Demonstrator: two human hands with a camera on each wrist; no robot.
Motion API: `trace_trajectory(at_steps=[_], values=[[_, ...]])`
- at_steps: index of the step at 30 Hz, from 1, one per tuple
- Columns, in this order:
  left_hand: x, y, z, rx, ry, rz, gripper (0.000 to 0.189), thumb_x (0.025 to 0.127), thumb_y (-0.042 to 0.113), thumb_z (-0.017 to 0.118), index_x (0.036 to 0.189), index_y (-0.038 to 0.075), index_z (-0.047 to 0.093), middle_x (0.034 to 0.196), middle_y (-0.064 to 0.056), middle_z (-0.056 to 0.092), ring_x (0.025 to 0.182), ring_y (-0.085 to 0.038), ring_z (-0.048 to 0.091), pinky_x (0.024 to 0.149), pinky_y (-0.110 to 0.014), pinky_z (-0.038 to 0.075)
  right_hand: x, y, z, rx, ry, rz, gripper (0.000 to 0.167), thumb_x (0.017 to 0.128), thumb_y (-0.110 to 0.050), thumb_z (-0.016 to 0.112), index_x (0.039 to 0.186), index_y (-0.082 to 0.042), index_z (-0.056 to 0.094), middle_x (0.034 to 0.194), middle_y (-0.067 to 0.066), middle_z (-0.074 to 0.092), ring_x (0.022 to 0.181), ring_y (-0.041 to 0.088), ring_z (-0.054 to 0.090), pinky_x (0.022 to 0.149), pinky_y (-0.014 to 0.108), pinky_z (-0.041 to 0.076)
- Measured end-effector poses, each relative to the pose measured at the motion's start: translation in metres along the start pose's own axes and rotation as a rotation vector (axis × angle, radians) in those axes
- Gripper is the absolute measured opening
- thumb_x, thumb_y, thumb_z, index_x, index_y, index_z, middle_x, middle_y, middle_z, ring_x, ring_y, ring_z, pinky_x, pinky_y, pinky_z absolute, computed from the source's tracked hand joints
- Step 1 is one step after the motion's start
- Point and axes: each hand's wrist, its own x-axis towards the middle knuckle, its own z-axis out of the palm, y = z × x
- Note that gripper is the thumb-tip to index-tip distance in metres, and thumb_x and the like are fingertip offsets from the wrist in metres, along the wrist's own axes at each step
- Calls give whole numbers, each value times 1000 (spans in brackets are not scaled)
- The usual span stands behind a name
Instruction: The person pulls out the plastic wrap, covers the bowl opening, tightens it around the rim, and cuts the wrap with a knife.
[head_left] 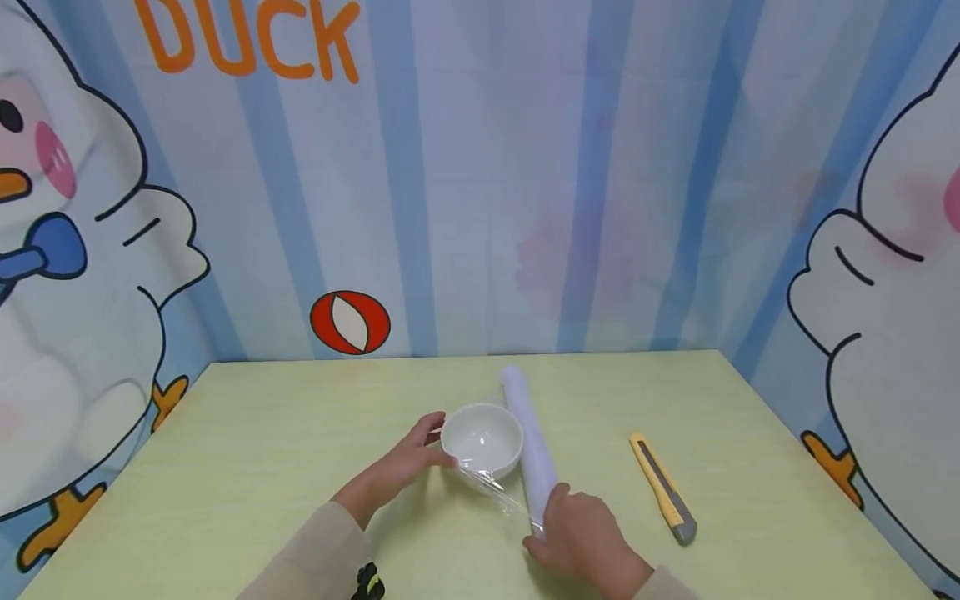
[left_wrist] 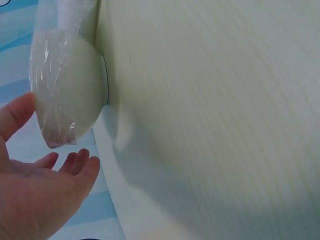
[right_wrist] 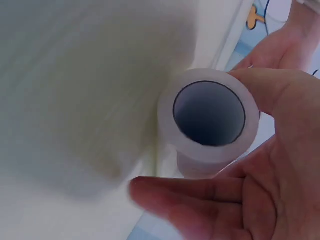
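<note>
A white bowl [head_left: 480,429] stands upright on the table, just left of a long pale roll of cling film [head_left: 528,437]. A strip of clear film [head_left: 489,483] runs from the roll to the bowl's near rim. My left hand [head_left: 405,462] is at the bowl's left side, its thumb touching the film at the rim; in the left wrist view its fingers [left_wrist: 87,172] are loosely spread beside the bowl, apart from it. With thumb and fingers on opposite sides, my right hand [head_left: 585,533] holds the near end of the roll, whose hollow core faces the right wrist view.
A yellow and grey utility knife [head_left: 663,490] lies on the pale table [head_left: 300,417], right of the roll. Behind stands a blue-striped curtain [head_left: 487,167] with duck pictures, meeting the table's back edge.
</note>
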Motion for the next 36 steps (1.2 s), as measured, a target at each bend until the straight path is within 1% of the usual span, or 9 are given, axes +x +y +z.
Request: trace_trajectory(at_steps=[6, 12, 17, 20, 24, 26, 28, 32, 36], values=[[3, 3, 5, 14, 59, 18, 64, 81, 9, 57, 140, 3, 33, 139, -17, 41, 127, -34, 39, 105, -54, 30, -6, -11, -1, -45, -50, 25, 86, 69, -58, 65, 107, 17, 49, 55, 12, 51, 47, 19, 49, 42, 33, 42], [3, -1, 7, 1, 73, 31, 63, 82, 6, 54, 141, 0, 31, 140, -20, 40, 128, -35, 39, 107, -53, 29, -8, -16, 0, -122, -22, 20, 88, 67, -61, 65, 107, 16, 50, 55, 11, 52, 46, 18, 50, 41, 32, 43], [1, 1, 11, 56, 75, 98, 66, 80, 6, 50, 141, -6, 26, 143, -25, 32, 131, -38, 33, 109, -51, 25, -7, -17, -2, -112, -54, 46, 91, 65, -64, 65, 108, 15, 50, 55, 11, 51, 47, 19, 51, 43, 33, 44], [-2, 4, 12, 142, 51, 123, 70, 81, 9, 46, 143, -9, 16, 147, -27, 21, 136, -39, 22, 111, -52, 19, -6, -9, -7, -13, -138, 69, 87, 67, -66, 63, 107, 10, 50, 57, 8, 51, 49, 19, 49, 46, 34, 42], [-4, 7, 11, 182, 10, 94, 74, 87, 16, 44, 145, -4, 2, 151, -24, 10, 139, -40, 14, 112, -54, 13, 0, 13, -21, 139, -274, 86, 73, 78, -65, 54, 107, 1, 53, 69, 6, 58, 61, 21, 55, 54, 38, 43], [-4, 9, 9, 182, 0, 78, 78, 90, 23, 49, 147, 0, 0, 153, -21, 9, 139, -38, 13, 111, -55, 14, 9, 26, -27, 221, -308, 88, 60, 85, -59, 49, 109, -4, 56, 79, 7, 63, 69, 24, 59, 59, 42, 45], [-1, 10, 7, 213, 1, 74, 90, 86, 32, 59, 147, 3, 1, 153, -18, 12, 139, -37, 17, 110, -56, 19, 23, 40, -30, 351, -346, 112, 50, 93, -49, 43, 112, -6, 57, 85, 9, 63, 75, 25, 59, 63, 42, 45], [9, 7, 7, 295, -8, 75, 116, 69, 41, 77, 147, 2, 0, 152, -17, 16, 137, -35, 24, 108, -56, 24, 52, 58, -16, 649, -356, 230, 32, 98, -30, 41, 108, -4, 57, 83, 8, 58, 73, 18, 54, 62, 33, 42], [17, 3, 10, 330, -36, 54, 120, 65, 43, 80, 147, 3, 3, 152, -16, 19, 136, -35, 25, 108, -57, 24, 71, 61, 6, 849, -329, 413, 37, 95, -24, 45, 114, 7, 52, 82, 9, 55, 68, 14, 52, 62, 25, 44]])
